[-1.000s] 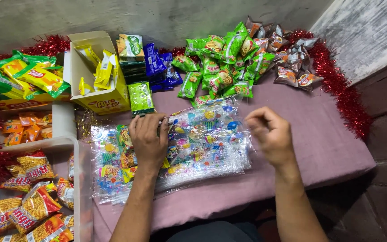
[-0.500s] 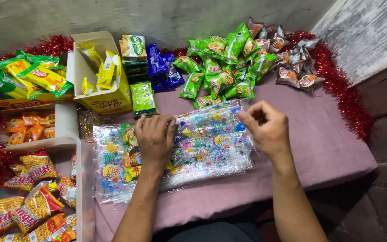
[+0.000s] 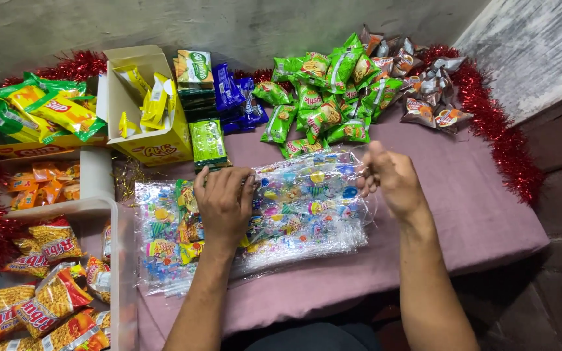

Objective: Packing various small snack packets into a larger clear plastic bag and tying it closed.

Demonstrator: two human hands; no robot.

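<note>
A stack of clear plastic sheets of small colourful sweets lies flat on the mauve tablecloth. My left hand presses palm-down on the left middle of the stack, fingers spread. At the stack's upper right corner my right hand pinches the edge of the top clear sheet and lifts it a little off the pile.
Green snack packets and brown-silver packets are heaped at the back. An open yellow carton, blue packets and a green packet stand behind the sweets. Orange snack bags fill white bins on the left. Red tinsel edges the table.
My right hand has risen slightly and taken the top sheet's corner. My left hand stayed flat on the stack.
</note>
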